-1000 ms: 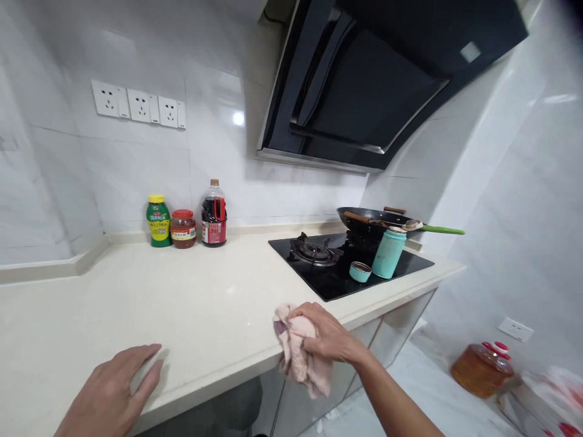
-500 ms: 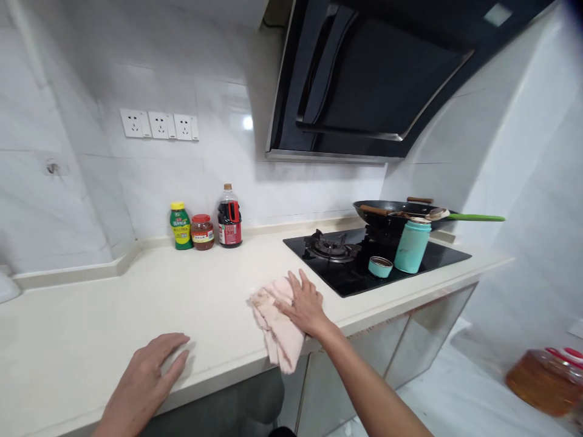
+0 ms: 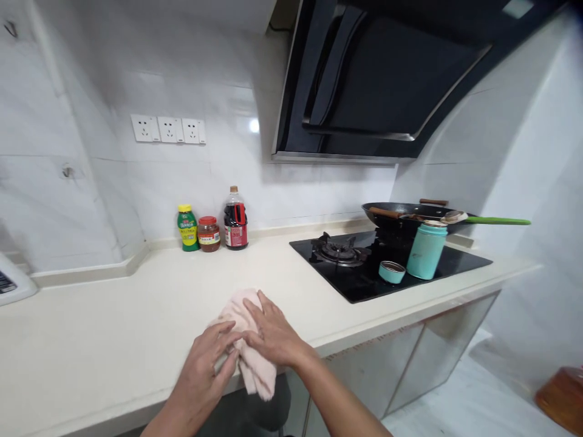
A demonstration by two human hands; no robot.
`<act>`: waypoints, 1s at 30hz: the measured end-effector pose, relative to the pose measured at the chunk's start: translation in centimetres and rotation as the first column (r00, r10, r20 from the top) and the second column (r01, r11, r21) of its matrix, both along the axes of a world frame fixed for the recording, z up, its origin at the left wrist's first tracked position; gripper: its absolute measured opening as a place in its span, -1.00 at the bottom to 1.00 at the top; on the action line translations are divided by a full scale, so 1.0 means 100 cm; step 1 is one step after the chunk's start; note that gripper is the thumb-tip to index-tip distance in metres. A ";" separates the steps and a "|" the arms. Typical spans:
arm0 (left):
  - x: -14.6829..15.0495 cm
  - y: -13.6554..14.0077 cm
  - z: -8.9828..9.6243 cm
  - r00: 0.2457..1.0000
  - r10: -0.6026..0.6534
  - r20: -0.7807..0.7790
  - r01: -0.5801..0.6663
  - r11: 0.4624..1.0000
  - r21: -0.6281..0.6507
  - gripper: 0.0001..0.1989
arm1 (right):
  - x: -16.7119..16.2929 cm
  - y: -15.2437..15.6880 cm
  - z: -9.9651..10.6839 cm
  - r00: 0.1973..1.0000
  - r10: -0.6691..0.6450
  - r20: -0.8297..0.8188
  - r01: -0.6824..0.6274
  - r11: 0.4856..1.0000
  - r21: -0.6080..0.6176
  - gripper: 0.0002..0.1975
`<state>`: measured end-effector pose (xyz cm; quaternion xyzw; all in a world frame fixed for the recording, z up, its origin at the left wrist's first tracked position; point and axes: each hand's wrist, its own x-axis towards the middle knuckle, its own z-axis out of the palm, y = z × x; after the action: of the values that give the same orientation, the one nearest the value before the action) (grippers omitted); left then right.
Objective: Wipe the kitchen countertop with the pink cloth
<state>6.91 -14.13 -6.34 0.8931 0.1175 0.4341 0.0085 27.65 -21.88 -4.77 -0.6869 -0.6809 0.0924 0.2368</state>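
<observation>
A pale pink cloth lies crumpled near the counter's front edge, its lower end hanging over. My right hand presses down on the cloth, fingers on top of it and holding it against the counter. At the cloth's left side is my left hand, fingers bent and thumb apart from them. The left fingertips meet the cloth close to my right thumb; no firm grip shows there. Part of the cloth is hidden under both hands.
On the cream counter, a green bottle, a red-lidded jar and a dark sauce bottle stand by the wall. At right, the black gas stove bears a wok, a turquoise bottle and its cup-like lid.
My right hand has drawn the cloth left, away from the stove. My left hand has moved right, from bare counter to the cloth's edge. The view has turned slightly left.
</observation>
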 end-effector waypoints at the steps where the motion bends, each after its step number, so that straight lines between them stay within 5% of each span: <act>1: -0.004 0.003 -0.002 0.999 0.031 -0.006 -0.031 1.000 0.005 -0.71 | -0.001 -0.001 -0.001 1.000 0.001 -0.008 0.000 1.000 0.027 -0.29; 5: -0.021 0.016 -0.007 0.985 0.161 -0.066 -0.164 0.986 -0.039 -0.65 | -0.013 -0.019 -0.008 0.996 -0.087 0.017 0.083 0.984 0.158 -0.35; 10: -0.027 0.016 -0.011 0.971 0.187 -0.148 -0.214 0.956 -0.199 -0.60 | -0.016 -0.040 -0.026 0.993 0.046 0.107 -0.064 0.983 0.173 -0.42; 14: -0.031 0.012 -0.009 0.968 0.169 -0.187 -0.218 0.934 -0.283 -0.61 | 0.018 -0.059 -0.043 0.989 0.150 0.005 -0.146 0.950 0.275 -0.55; 19: -0.035 0.009 -0.004 0.969 0.145 -0.201 -0.206 0.924 -0.324 -0.66 | 0.065 -0.111 -0.048 0.979 0.006 -0.204 0.038 0.977 0.209 -0.47; 23: -0.037 0.010 -0.001 0.976 0.106 -0.189 -0.173 0.905 -0.388 -0.67 | 0.093 -0.159 -0.023 0.894 -0.177 -0.412 0.231 0.969 0.086 -0.33; 26: -0.034 0.007 0.008 0.984 0.077 -0.158 -0.149 0.842 -0.518 -0.69 | 0.102 -0.181 0.013 0.744 -0.396 -0.538 0.489 0.871 0.035 -0.34; 28: -0.024 -0.001 0.018 0.995 0.033 -0.092 -0.086 0.737 -0.670 -0.66 | 0.100 -0.183 0.040 0.665 -0.452 -0.595 0.589 0.807 0.045 -0.39; 30: -0.005 -0.018 0.029 0.998 -0.069 0.001 0.041 0.586 -0.809 -0.59 | 0.094 -0.177 0.065 0.676 -0.435 -0.595 0.599 0.795 0.099 -0.42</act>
<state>6.39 -15.95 -3.47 0.8014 0.2744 0.3194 0.4247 37.05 -39.57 1.70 -0.7553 -0.3652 0.1122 0.5325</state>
